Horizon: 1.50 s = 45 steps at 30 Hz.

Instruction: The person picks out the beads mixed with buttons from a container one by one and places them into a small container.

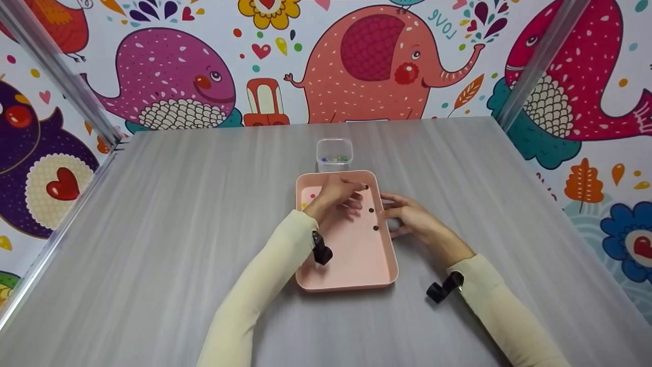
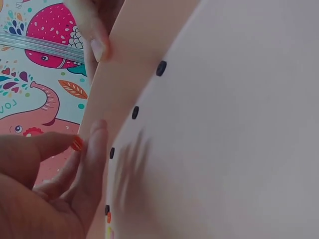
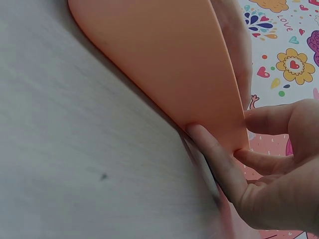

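Note:
A shallow pink tray [image 1: 351, 270] lies lengthwise before me. My left hand [image 1: 338, 196] is over its far part, its fingers beside the right wall. In the left wrist view its thumb and a finger pinch a small orange-red bead [image 2: 77, 143] near the rim. Small black beads [image 2: 135, 112] line the foot of that wall, with a red one [image 2: 109, 217] farther along. Outside the tray, my right hand [image 1: 415, 219] grips the right wall. In the right wrist view, its fingers [image 3: 269, 121] meet the rim while another digit presses low on the outer side.
Beyond the tray's far end stands a clear plastic box [image 1: 334, 153] with small blue and green pieces inside. A pink bead [image 1: 313, 195] and a yellow bead [image 1: 304, 205] lie at the tray's far left. The grey table [image 1: 204, 204] meets a cartoon-printed wall behind.

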Tool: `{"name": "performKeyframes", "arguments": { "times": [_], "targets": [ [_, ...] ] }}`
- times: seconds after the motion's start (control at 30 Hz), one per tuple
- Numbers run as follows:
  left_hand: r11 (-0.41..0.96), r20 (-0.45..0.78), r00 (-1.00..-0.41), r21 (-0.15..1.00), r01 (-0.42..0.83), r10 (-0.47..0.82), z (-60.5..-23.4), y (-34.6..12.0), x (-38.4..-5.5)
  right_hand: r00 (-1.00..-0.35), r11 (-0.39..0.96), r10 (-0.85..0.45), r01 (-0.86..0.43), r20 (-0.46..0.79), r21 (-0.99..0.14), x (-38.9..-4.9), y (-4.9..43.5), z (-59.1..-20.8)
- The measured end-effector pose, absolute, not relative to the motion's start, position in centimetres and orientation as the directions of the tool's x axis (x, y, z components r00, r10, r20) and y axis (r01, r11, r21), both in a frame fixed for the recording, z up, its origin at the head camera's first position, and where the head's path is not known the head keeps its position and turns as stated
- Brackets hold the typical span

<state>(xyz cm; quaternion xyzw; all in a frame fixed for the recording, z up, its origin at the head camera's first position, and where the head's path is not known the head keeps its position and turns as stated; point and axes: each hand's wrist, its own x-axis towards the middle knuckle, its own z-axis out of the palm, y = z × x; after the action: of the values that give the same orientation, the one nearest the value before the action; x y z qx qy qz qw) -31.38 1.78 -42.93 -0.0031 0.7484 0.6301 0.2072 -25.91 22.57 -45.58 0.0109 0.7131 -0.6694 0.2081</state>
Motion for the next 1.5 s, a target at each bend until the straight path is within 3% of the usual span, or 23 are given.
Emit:
{"name": "performKeyframes", "arguments": {
  "times": [0.4, 1.5],
  "targets": [
    [0.234, -0.344, -0.916, 0.926, -0.295, 0.209, -42.3, 0.7, -31.8, -0.913, 0.136, -0.258, 0.289, -0.316, -0.948, -25.9, 22.6, -45.6],
    [0.008, -0.306, -0.948, 0.952, -0.307, 0.089, -40.7, -2.7, -33.7, -0.914, 0.147, -0.249, 0.293, -0.322, -0.945, -25.8, 22.6, -45.6]
  ]
}}
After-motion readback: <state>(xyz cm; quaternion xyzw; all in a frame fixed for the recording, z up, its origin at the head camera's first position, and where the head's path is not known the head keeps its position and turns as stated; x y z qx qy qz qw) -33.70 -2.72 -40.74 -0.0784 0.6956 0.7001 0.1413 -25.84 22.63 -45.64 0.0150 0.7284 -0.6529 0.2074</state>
